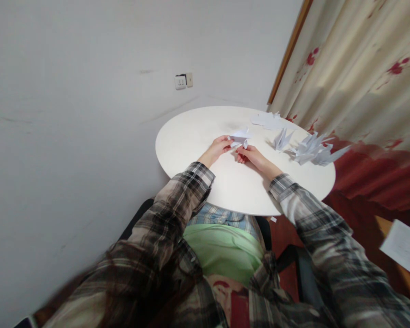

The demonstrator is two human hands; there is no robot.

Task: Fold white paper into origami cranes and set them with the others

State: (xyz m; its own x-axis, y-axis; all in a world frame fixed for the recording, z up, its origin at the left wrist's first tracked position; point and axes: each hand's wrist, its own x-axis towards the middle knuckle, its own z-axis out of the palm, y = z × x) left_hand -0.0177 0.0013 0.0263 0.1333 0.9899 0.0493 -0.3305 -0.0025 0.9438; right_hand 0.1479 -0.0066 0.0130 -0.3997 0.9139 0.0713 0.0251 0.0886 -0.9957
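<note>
A partly folded white paper crane (239,136) is held between my two hands above the round white table (191,132). My left hand (219,148) pinches its left side, fingers closed on the paper. On the lower right, my right hand (251,157) grips a folded corner between thumb and fingers, its other fingers curled under. The fine folds are too small to make out. To the right of my hands stands a single paper crane (281,139). Beyond it several more paper cranes (307,148) are bunched together near the table's right edge.
A small stack of white paper (266,120) lies at the table's far right. Behind are a wall with a socket (180,82) and a floral curtain (362,82). A dark chair (304,278) and a sheet of paper (405,248) on a wooden surface are at lower right.
</note>
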